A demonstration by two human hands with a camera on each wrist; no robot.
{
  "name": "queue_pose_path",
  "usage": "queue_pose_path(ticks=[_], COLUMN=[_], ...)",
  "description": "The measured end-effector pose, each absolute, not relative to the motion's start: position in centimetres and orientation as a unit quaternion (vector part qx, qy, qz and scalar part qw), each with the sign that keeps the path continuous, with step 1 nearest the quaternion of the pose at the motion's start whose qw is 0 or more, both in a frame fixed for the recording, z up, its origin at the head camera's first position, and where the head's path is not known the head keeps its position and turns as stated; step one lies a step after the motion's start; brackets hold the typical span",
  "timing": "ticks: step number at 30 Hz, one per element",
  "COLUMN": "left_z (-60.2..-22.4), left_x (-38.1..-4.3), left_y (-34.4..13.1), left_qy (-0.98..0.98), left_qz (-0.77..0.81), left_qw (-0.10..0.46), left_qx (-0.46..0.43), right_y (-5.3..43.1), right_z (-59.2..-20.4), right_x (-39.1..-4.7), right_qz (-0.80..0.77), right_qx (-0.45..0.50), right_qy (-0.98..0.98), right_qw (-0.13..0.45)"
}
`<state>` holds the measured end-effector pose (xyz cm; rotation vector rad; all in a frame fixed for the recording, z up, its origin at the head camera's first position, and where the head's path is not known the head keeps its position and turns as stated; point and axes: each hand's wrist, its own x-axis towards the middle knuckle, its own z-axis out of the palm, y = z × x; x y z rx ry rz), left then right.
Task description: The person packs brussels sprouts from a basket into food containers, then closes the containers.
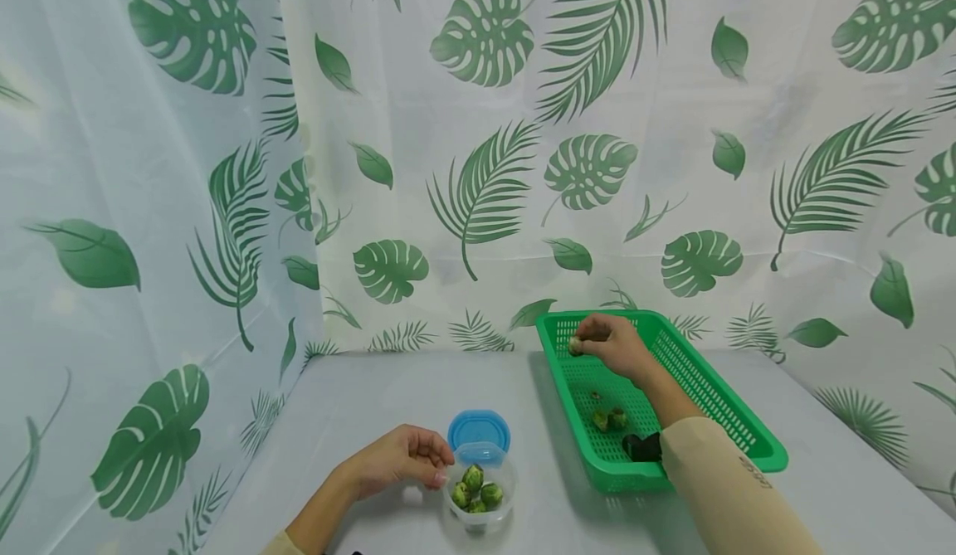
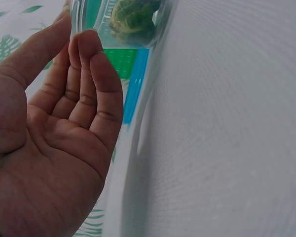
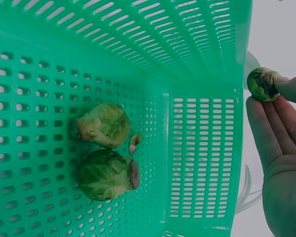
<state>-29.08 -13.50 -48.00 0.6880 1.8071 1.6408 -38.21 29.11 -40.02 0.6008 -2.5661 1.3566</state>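
My right hand [image 1: 616, 349] pinches a Brussels sprout [image 3: 262, 85] between thumb and fingertips, over the far left part of the green basket [image 1: 773, 460]. Dark brown patches mark that sprout. Two more Brussels sprouts [image 3: 106, 174] lie on the basket floor beside a small trimmed scrap [image 3: 135, 143]. On the table to the left, my left hand [image 1: 407, 460] holds the edge of a clear plastic container [image 1: 512, 489] with thumb and fingertips. Several green sprouts [image 1: 474, 479] sit inside it.
A blue lid [image 1: 478, 427] lies just behind the clear container on the white table [image 1: 388, 389]. Leaf-printed curtains [image 1: 493, 165] stand along the back and left. The basket's raised slotted wall [image 3: 200, 158] lies between its floor and the container.
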Motion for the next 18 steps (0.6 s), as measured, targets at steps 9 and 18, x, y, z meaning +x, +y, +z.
queue_pose_path(ticks=[9, 18], left_z=[-47.99, -47.94], left_x=[-29.1, -29.07], left_y=[-13.45, -13.52], left_qy=[0.68, 0.68], left_qz=[0.618, 0.614], left_qw=[0.299, 0.301], left_qx=[0.259, 0.265], right_y=[28.98, 28.37], right_z=[-39.74, -39.18], right_x=[-37.88, -37.66], right_qz=[0.463, 0.454], right_qx=[0.199, 0.21], right_qy=[-0.859, -0.86], right_qw=[0.086, 0.106])
